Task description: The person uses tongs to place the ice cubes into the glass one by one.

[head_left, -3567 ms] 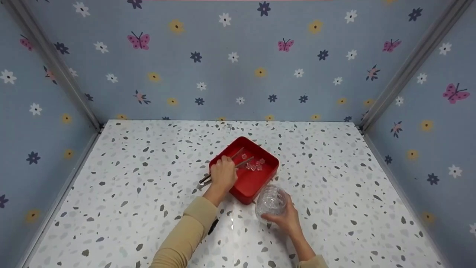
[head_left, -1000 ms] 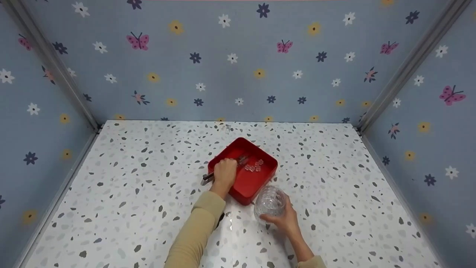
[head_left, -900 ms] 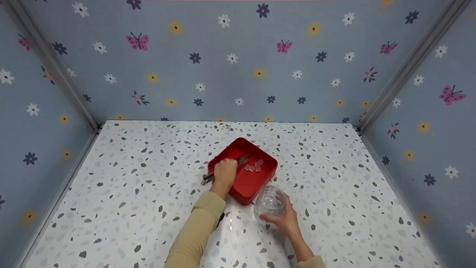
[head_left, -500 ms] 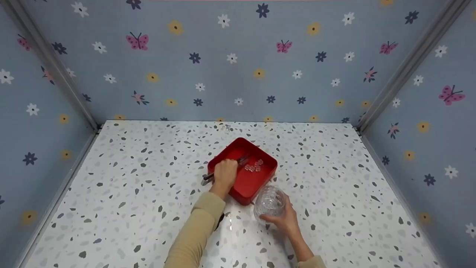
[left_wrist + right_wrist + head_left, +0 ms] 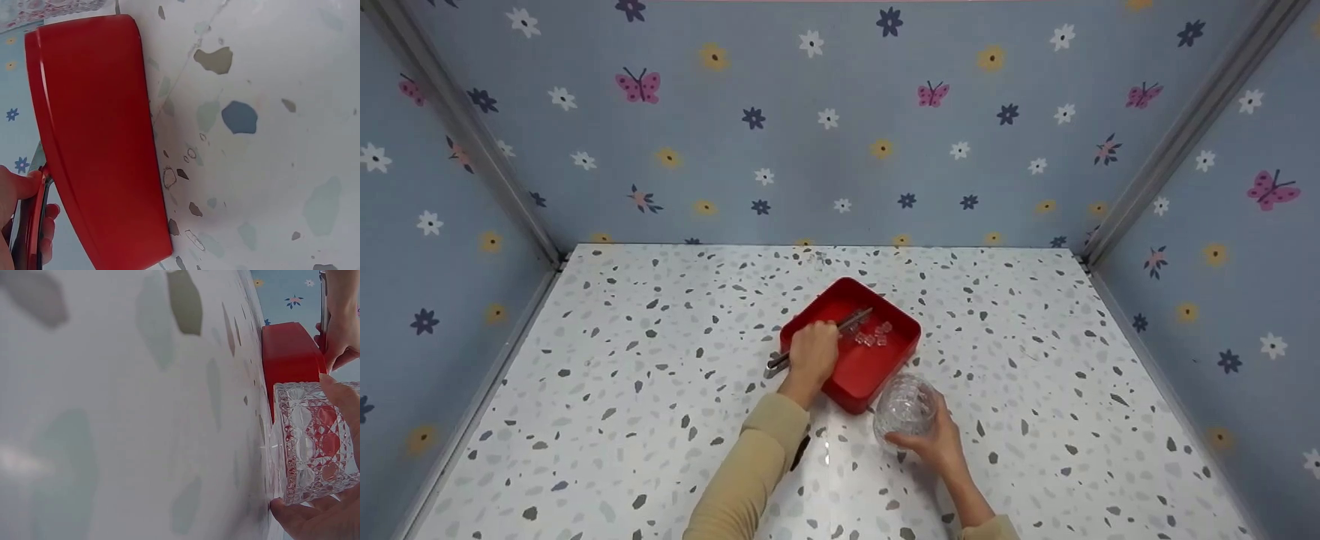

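The left hand [image 5: 814, 351] has its grip wrapped round metal tongs [image 5: 856, 319] whose tips reach near clear cubes [image 5: 870, 340] inside the red tray [image 5: 856, 376] on the speckled table [image 5: 660, 390], while the right hand [image 5: 937, 442], at the tray's near right side, holds a cut-glass tumbler [image 5: 903, 411].

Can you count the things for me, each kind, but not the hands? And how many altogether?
Red tray: 1
Clear glass: 1
Pair of tongs: 1
Small clear cubes: at least 5; the tongs may hide more
Total: at least 8
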`<act>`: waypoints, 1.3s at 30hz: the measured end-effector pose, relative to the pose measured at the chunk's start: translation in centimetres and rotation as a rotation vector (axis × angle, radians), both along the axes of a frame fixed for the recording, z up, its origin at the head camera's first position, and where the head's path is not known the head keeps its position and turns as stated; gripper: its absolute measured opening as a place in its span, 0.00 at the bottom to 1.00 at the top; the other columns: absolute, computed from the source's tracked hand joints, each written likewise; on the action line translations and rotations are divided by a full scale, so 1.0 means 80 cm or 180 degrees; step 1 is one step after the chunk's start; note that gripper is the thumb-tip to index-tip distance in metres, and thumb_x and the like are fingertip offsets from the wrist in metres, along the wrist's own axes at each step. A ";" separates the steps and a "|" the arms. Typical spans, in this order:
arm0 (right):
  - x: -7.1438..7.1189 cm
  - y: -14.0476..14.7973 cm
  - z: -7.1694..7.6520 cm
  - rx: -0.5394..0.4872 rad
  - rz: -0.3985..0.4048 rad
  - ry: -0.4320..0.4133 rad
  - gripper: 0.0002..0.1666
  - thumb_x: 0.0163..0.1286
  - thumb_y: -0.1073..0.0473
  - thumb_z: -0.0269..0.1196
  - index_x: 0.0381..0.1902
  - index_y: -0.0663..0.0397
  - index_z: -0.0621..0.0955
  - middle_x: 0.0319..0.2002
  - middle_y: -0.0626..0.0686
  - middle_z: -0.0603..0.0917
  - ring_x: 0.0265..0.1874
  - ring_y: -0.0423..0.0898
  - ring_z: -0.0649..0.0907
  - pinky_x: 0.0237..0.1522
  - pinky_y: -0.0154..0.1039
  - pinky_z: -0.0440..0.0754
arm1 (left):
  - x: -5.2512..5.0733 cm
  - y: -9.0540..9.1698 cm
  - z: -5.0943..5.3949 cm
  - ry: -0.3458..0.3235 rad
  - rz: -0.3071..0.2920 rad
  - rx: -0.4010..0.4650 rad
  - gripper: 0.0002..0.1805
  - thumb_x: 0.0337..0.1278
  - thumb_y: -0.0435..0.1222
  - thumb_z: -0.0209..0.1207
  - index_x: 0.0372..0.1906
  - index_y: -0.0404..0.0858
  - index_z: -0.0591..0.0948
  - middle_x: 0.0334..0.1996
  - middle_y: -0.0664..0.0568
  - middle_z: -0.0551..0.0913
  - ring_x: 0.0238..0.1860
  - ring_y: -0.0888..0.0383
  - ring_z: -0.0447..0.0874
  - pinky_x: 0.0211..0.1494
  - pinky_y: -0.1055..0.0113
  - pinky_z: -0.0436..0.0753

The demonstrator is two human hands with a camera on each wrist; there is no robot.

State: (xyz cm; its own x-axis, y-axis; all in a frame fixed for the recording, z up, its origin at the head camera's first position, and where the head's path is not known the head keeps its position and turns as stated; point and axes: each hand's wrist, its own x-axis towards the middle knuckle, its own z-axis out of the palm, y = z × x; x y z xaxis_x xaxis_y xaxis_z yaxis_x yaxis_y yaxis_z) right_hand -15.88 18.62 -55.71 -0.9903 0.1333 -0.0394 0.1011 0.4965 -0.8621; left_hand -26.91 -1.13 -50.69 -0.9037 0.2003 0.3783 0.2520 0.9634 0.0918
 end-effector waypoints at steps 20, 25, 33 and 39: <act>0.002 0.002 0.000 -0.0028 0.0044 0.0098 0.61 0.30 0.47 0.76 0.62 0.54 0.59 0.58 0.61 0.68 0.57 0.58 0.66 0.55 0.53 0.61 | 0.039 -0.014 0.028 0.0324 -0.0253 0.0392 0.10 0.51 0.40 0.58 0.31 0.36 0.80 0.23 0.45 0.79 0.24 0.50 0.79 0.25 0.60 0.76; 0.002 0.001 0.001 -0.0051 0.0037 0.0156 0.60 0.31 0.49 0.76 0.62 0.55 0.60 0.57 0.61 0.68 0.57 0.58 0.66 0.55 0.52 0.61 | 0.052 -0.015 0.035 0.0396 -0.0374 0.0462 0.08 0.51 0.38 0.58 0.31 0.36 0.79 0.21 0.46 0.78 0.22 0.50 0.79 0.23 0.61 0.76; 0.003 0.001 0.001 -0.0009 0.0010 0.0045 0.61 0.30 0.47 0.76 0.63 0.53 0.59 0.58 0.60 0.68 0.58 0.58 0.66 0.55 0.53 0.61 | 0.077 -0.015 0.045 0.0453 -0.0554 0.0553 0.07 0.49 0.39 0.60 0.30 0.38 0.79 0.17 0.48 0.75 0.19 0.52 0.76 0.20 0.63 0.74; 0.003 0.001 0.002 -0.0040 0.0002 0.0062 0.61 0.29 0.48 0.76 0.63 0.53 0.59 0.58 0.60 0.68 0.57 0.58 0.66 0.56 0.52 0.61 | 0.095 -0.015 0.051 0.0481 -0.0696 0.0607 0.08 0.48 0.39 0.60 0.30 0.38 0.79 0.17 0.49 0.74 0.19 0.54 0.76 0.20 0.64 0.74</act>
